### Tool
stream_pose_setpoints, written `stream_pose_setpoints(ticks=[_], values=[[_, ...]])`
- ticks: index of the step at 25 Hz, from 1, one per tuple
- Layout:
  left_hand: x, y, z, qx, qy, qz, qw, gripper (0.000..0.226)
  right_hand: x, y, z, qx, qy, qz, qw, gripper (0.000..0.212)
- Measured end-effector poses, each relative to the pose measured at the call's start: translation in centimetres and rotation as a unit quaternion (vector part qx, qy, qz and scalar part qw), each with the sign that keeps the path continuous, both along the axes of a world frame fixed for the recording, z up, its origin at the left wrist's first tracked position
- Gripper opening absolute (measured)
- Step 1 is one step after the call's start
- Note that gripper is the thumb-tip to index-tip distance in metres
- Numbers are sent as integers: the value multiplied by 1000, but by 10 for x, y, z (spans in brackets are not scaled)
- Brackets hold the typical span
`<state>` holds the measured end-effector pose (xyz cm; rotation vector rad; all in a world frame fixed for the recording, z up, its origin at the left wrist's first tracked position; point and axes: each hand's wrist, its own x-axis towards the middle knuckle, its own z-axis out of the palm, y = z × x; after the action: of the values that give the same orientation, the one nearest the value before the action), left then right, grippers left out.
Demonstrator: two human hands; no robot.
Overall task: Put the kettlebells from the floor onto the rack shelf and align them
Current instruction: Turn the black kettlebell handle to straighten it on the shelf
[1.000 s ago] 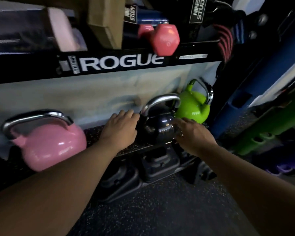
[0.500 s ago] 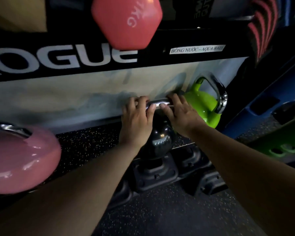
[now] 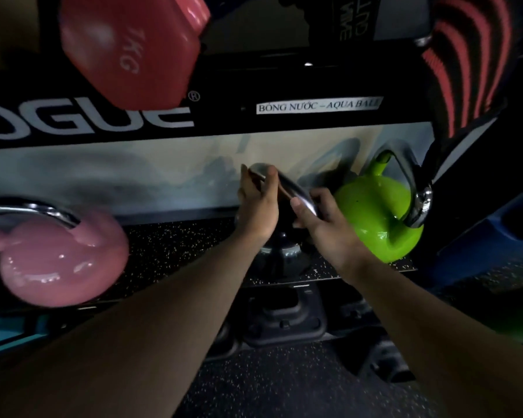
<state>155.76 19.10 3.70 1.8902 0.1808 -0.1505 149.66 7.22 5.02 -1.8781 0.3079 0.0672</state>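
Two bare forearms enter from the lower corners of the frame, with no sleeve, watch or band showing on either. The left hand (image 3: 258, 203) and right hand (image 3: 323, 224) wear no gloves. The fingernails are short and plain; dim light hides finer detail.
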Motion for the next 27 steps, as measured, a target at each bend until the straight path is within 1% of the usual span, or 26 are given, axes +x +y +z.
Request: stream_pose_setpoints(ticks=[1,4,7,9,11,13,15,17,19,21,27], values=[[1,-1,-2,-2,-3,2,1000,77,-1,5,1,31,0,-5,1000,24],[19,7,2,-22,0,-21,1000,67,-12,25,0,78,-2,-2,997,40],[19,7,0,-63,-28,-57,996,64,-20,32,-1,111,-5,-12,994,41],[18,6,-5,-73,-28,-60,995,65,-11,28,-1,127,-13,-18,992,39],[19,6,-8,-70,-11,-73,995,70,0,28,0,160,-19,-27,987,41],[19,6,-8,-81,-15,-76,994,72,4,34,2,192,-25,-50,980,40],[21,7,-7,-85,-24,-57,995,63,3,43,1,201,-25,-64,977,40],[27,12,-4,-77,-30,-62,995,58,3,53,2,213,-24,-69,974,40],[31,18,-1,-51,-20,-84,995,57,6,60,-1,215,-25,-80,973,41],[32,22,0,-44,-11,-103,994,57,8,64,-5,209,-30,-93,973,41],[33,22,-2,-58,-25,-88,994,56,10,65,-3,201,-22,-96,975,40]])
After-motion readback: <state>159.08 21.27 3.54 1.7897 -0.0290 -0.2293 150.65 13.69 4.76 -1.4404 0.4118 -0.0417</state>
